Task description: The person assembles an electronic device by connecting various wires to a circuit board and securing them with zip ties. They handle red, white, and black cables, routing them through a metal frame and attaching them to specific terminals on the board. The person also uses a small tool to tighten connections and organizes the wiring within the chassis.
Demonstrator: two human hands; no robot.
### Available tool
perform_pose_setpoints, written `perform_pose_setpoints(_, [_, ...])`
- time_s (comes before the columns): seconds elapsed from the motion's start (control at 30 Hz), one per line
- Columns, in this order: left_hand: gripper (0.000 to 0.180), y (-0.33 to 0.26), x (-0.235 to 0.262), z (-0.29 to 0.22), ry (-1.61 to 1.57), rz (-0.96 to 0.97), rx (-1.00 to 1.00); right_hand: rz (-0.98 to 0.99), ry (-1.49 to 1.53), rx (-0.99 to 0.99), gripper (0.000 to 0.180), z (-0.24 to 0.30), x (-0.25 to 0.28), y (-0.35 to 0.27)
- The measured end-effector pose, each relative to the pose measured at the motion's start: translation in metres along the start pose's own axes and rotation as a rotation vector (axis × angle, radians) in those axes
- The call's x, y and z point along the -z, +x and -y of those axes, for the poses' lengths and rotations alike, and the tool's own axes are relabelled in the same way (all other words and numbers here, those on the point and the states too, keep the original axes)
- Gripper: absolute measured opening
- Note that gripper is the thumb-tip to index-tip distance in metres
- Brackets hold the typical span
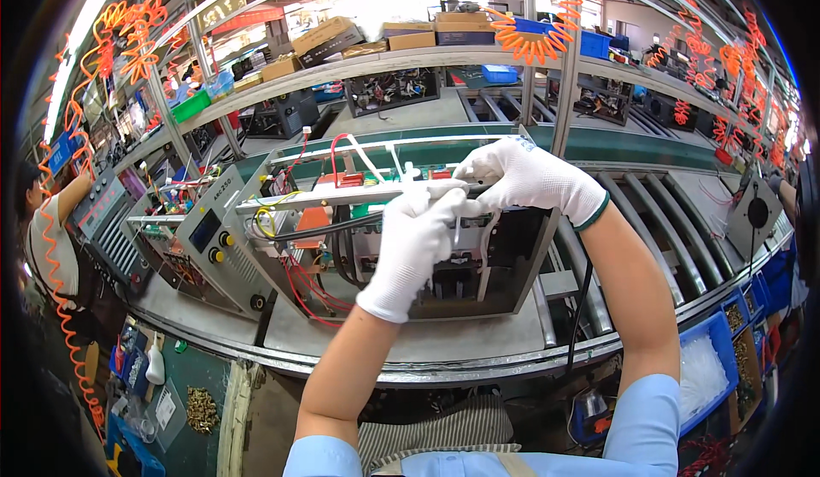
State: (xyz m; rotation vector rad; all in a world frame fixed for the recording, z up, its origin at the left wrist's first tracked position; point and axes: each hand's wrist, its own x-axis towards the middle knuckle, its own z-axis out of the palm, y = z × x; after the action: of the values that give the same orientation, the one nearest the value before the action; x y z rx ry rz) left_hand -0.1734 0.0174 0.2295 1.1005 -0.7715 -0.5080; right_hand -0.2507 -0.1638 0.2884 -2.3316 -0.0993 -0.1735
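Note:
Both gloved hands meet at the top bar (pixel 333 195) of an open metal machine chassis (pixel 410 306). With fingers bent and pressed together, my left hand (pixel 414 242) sits in front of the bar, where a black cable (pixel 333 228) runs along it. From the right, my right hand (pixel 538 182) pinches beside the left fingertips. A thin white strip (pixel 458 231) hangs just below the joined fingers. What lies between the fingertips is too small and covered to name. Red wires (pixel 312 285), a yellow wire (pixel 266 221) and circuit boards show inside the chassis.
A second open chassis with a grey front panel (pixel 209 234) stands to the left, near another person (pixel 55 238). Metal rollers (pixel 632 238) lie to the right. Blue bins (pixel 713 362) hold parts at the lower right. Orange coiled hoses (pixel 542 37) hang overhead.

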Motion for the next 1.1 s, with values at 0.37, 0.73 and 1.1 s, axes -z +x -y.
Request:
perform_pose_setpoints(0.37, [0.023,-0.009,0.007,0.045,1.095,-0.14,-0.617,0.002,0.066,-0.005,0.046,0.002,0.005,-0.003])
perform_pose_setpoints(0.73, [0.019,-0.011,0.001,0.048,1.295,-0.242,-0.594,0.027,0.141,0.004,0.046,-0.005,0.006,0.0])
perform_pose_setpoints(1.1, [0.012,-0.002,-0.005,0.047,-0.127,-0.091,0.077,0.085,0.113,0.078,0.055,-0.004,0.01,0.003])
